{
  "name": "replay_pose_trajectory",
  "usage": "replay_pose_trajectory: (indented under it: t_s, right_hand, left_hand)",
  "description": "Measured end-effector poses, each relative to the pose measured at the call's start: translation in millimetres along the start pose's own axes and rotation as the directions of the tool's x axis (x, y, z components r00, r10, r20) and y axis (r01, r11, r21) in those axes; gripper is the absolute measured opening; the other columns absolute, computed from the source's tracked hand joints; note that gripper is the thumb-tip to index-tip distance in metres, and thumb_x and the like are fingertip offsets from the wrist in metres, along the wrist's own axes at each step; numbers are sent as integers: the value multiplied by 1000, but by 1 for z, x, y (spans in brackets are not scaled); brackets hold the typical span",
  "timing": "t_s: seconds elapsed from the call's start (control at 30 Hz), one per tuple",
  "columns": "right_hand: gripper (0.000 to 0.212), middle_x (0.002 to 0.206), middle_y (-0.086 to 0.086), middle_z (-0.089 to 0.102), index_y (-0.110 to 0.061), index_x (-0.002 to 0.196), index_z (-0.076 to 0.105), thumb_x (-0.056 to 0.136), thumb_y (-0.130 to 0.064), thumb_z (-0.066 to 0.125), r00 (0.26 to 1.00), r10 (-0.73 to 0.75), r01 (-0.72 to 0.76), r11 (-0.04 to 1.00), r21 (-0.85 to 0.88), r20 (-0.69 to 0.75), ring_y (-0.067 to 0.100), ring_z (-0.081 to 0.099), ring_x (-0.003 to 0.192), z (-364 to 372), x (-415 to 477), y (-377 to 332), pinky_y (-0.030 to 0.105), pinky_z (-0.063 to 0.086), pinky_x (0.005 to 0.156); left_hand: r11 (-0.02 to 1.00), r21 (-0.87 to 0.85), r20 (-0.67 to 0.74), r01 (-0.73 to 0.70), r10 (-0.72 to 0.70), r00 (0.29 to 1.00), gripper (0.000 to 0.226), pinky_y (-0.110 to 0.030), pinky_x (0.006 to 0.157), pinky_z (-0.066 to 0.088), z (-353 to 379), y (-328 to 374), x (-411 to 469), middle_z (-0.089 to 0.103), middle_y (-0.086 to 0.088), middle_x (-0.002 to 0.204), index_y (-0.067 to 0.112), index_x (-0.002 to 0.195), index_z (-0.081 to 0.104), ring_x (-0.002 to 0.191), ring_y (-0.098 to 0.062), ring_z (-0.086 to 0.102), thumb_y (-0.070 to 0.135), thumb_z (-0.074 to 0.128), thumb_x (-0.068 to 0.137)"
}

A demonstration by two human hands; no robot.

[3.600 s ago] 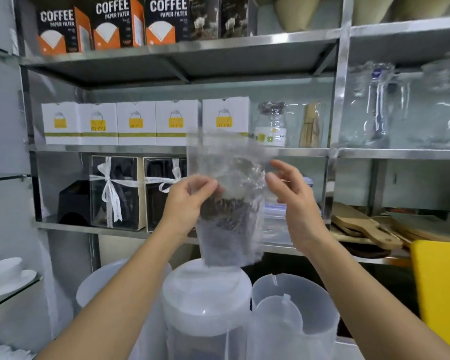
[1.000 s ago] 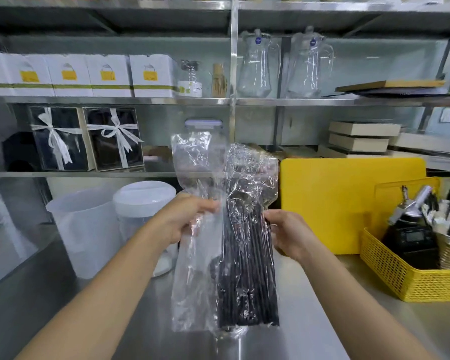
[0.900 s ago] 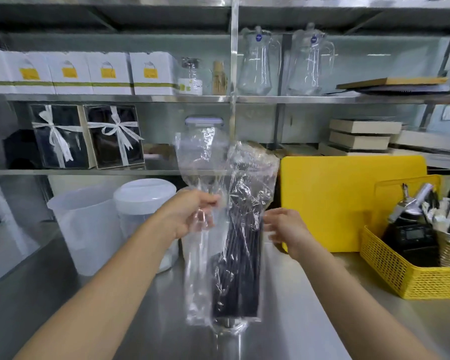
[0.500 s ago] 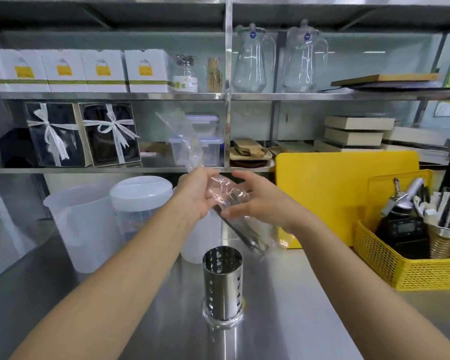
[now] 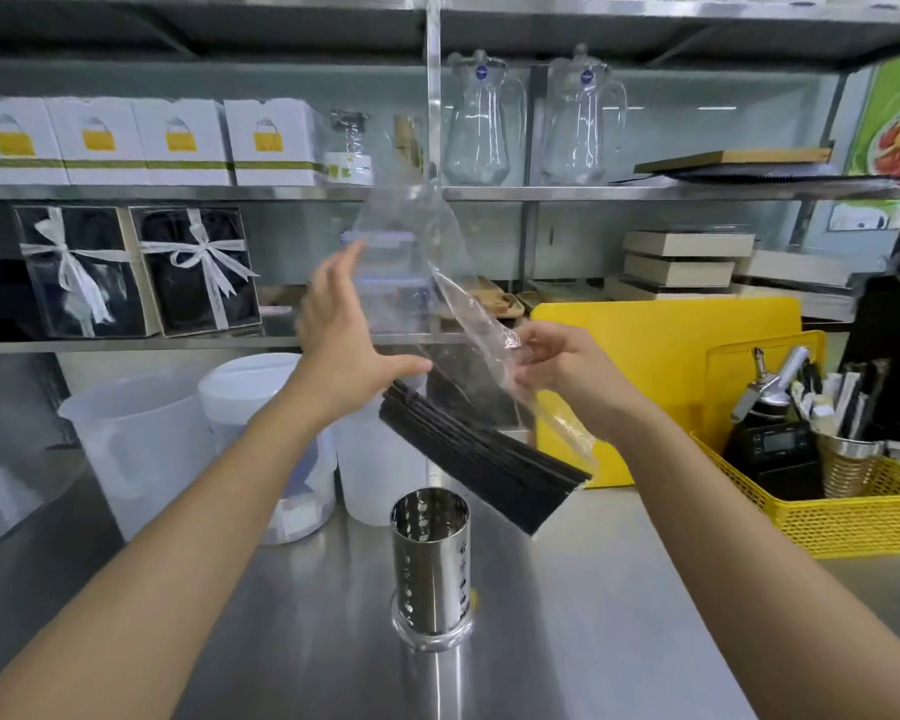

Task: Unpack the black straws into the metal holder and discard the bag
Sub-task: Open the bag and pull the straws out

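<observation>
A stainless surface (image 5: 567,641) fills the lower view, with shelving behind it and a yellow basket (image 5: 853,517) at its right edge. Near the middle of the surface stands the perforated metal holder (image 5: 430,561), upright, mouth open, nothing in it.

Above and just behind the holder, the clear bag (image 5: 427,262) hangs in the air, its loose end trailing upward toward the shelves. The right hand (image 5: 562,376) has its grip clamped on the bag's crumpled middle. The left hand (image 5: 349,335) is spread, fingers apart, holding nothing, thumb close to the near end of the straws.

The black straws (image 5: 481,457) lie as one tight bundle, long axis slanting from upper left, by the left thumb, down to lower right. Whether film covers the far end I cannot tell.

The step in hand looks like drawing the bundle free of the bag. Next, the left hand should close round the bundle, tip it vertical and lower it into the holder's mouth.
</observation>
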State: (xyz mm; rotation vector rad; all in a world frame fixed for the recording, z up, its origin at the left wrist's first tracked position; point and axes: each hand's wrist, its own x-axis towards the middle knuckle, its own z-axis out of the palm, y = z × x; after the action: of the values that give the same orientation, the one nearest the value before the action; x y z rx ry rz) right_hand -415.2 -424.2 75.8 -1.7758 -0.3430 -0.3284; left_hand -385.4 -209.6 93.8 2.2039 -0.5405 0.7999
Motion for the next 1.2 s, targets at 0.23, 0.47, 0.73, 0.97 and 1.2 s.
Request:
replay_pose_trajectory:
  t_s: [0.23, 0.47, 0.73, 0.97, 1.2]
  right_hand:
    - [34, 71, 7, 60, -13, 78, 62, 76, 19, 50, 977, 36, -32, 999, -24, 208, 18, 55, 67, 0, -4, 13, 29, 43, 66]
    - [18, 88, 6, 68, -12, 101, 65, 84, -8, 61, 978, 78, -55, 992, -117, 196, 14, 65, 80, -1, -11, 13, 21, 54, 70]
    - [35, 113, 6, 68, -17, 123, 57, 90, -26, 54, 975, 171, -218, 853, 474, 142, 27, 58, 113, -41, -26, 59, 37, 55, 86]
    - [34, 101, -1, 72, -9, 109, 64, 77, 1, 67, 971, 228, -237, 951, 198, 69, 11, 64, 98, -14, -30, 67, 24, 47, 83]
    - [14, 69, 2, 71, -7, 74, 70, 62, -14, 73, 964, 234, -147, 865, 479, -126, 14, 63, 71, -1, -28, 81, 25, 47, 71]
  left_hand:
    - [597, 542, 271, -592, 543, 795, 105, -42, 109, -18, 13, 16, -1, 20, -5, 154, 33, 143, 18, 144, -22, 4, 51, 77, 58]
    - [758, 424, 361, -496, 361, 860, 12, -34, 108, -10, 19, 20, -2, 64, 8, 74, 25, 92, 67, 92, -12, 58, 23, 56, 87]
    - [956, 269, 364, -118, 13, 931, 10, -37, 112, 10, 9, 3, 11, 51, 12, 65, 27, 86, 63, 94, -14, 30, 34, 67, 80]
    - [976, 214, 319, -36, -35, 947, 20, -36, 105, 14, 16, 3, 11, 52, 13, 72, 22, 92, 66, 94, -14, 25, 36, 69, 78]
    - [951, 266, 113, -157, 131, 985, 68, -44, 113, 3, 12, -6, 10, 36, 0, 143, 33, 129, 42, 135, -20, 24, 49, 72, 69]
